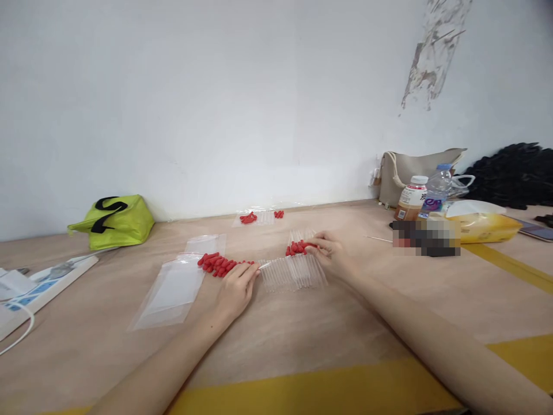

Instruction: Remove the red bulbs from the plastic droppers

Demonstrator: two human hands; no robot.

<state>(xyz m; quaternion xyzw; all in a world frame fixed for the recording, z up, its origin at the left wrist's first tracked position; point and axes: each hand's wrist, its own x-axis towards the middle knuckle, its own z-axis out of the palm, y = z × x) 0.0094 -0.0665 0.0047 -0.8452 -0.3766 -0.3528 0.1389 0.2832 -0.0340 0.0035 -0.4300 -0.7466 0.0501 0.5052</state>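
Note:
My left hand (237,290) is closed in a pinch at the left end of a row of thin clear tubes (294,272); a slim pale tube seems to run from its fingertips toward the right. Behind its fingers lies a pile of small red rubber dropper bulbs (218,264). My right hand (330,253) is pinched on a red bulb (309,245) at the upper right of the row, beside more red-topped droppers (295,248). Its fingertips partly cover that bulb.
Clear plastic bags (170,291) lie at left, and another bag with red-topped droppers (261,218) rests near the wall. A power strip (47,291) and a lime-green bag (118,222) stand far left. Bottles (412,199), a yellow tissue pack (486,228) and a grey bag (425,162) are at right.

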